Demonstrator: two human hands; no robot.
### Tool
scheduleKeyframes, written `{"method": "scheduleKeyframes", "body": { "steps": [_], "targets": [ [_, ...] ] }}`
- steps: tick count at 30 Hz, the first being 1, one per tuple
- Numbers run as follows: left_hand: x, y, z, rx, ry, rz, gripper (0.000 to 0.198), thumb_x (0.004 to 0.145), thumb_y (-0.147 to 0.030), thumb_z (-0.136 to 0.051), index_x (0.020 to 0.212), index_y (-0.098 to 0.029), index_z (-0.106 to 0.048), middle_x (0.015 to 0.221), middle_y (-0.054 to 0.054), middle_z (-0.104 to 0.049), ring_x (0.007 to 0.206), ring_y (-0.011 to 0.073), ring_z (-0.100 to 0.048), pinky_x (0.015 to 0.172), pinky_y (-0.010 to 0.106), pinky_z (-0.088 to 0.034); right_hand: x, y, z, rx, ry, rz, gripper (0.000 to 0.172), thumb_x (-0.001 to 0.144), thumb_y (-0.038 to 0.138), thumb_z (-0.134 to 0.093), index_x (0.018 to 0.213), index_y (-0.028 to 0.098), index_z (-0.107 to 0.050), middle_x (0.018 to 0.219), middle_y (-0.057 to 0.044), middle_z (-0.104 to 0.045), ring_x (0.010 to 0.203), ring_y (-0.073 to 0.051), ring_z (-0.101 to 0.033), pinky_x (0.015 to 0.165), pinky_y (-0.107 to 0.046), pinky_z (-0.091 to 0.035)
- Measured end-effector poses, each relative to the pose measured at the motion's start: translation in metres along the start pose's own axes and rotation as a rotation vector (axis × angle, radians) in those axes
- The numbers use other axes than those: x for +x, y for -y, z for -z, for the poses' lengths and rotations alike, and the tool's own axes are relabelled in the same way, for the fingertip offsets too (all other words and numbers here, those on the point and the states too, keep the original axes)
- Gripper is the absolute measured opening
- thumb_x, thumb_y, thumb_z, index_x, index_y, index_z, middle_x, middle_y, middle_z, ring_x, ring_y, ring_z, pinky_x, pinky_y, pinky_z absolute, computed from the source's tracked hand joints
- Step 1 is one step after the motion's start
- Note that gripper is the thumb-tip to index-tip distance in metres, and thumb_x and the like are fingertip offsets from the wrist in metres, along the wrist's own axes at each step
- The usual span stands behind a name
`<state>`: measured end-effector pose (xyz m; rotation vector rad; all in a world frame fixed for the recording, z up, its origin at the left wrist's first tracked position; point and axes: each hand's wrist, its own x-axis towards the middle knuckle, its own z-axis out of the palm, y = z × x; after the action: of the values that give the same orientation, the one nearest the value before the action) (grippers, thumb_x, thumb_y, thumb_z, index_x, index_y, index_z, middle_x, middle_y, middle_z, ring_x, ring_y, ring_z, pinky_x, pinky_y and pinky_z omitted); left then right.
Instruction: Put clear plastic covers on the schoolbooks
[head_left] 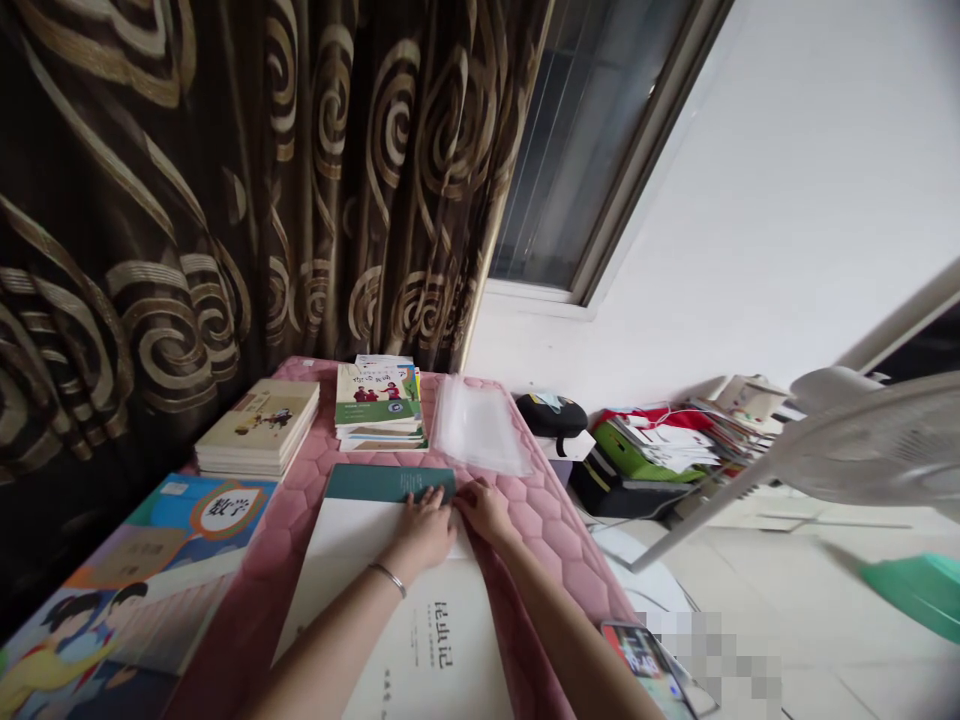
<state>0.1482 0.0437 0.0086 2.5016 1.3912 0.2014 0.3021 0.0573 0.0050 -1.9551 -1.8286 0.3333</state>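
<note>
An opened-out book point(427, 640) with a cream page and Chinese lettering lies on the pink quilted surface point(300, 510). Its far end is a dark green flap point(360, 483). My left hand point(426, 527), a bracelet on its wrist, presses flat with spread fingers where the green flap meets the white paper. Just right of it, my right hand point(482, 508) has its fingers bent together at the book's right edge, near the flap's corner; what they pinch is too small to make out.
Book stacks stand at the back left point(259, 425) and back middle point(381, 405). A math textbook point(157, 570) lies left, clear plastic sleeves point(480, 425) back right, a phone point(645, 670) at the right edge. A white fan point(885, 440) stands beyond; a curtain point(300, 180) hangs behind.
</note>
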Motion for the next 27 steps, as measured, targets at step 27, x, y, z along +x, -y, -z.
{"method": "scheduleKeyframes", "body": {
  "steps": [27],
  "targets": [
    [0.001,0.003,-0.009,-0.056,-0.035,0.011,0.051,0.09,-0.036,-0.043,0.136,-0.017,-0.052,0.154,0.013,-0.036,0.144,0.0294,-0.03,0.116,0.058,-0.019,0.019,-0.001,-0.008,-0.109,-0.054,-0.269,0.026,0.079,0.045,-0.069,0.083,0.019,-0.069,0.09,-0.008,-0.074,0.092,-0.023,-0.066,0.081,-0.031,-0.043]
  ]
}}
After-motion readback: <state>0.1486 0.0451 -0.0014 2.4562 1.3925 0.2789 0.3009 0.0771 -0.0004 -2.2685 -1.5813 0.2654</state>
